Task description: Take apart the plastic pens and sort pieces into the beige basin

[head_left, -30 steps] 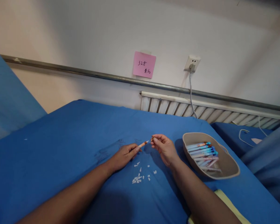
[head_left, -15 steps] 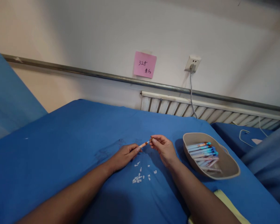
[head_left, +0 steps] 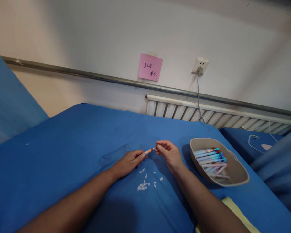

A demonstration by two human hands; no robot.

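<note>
Orange pen (head_left: 149, 150): being gripped by the left hand (head_left: 131, 160) over the blue sheet (head_left: 99, 129), tip end probably unfinished
Tiny brown piece (head_left: 156, 146): being pinched at the pen's tip by the right hand (head_left: 171, 155), can't tell if seated
White bits (head_left: 142, 186): being left loose nearby
Beige basket (head_left: 242, 174): pens (head_left: 210, 157) being kept inside, no clue if finished

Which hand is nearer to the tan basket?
Right. The right hand is left of the tan basket, at the tip of the pen; the left hand, gripping the pen, is farther left.
</note>
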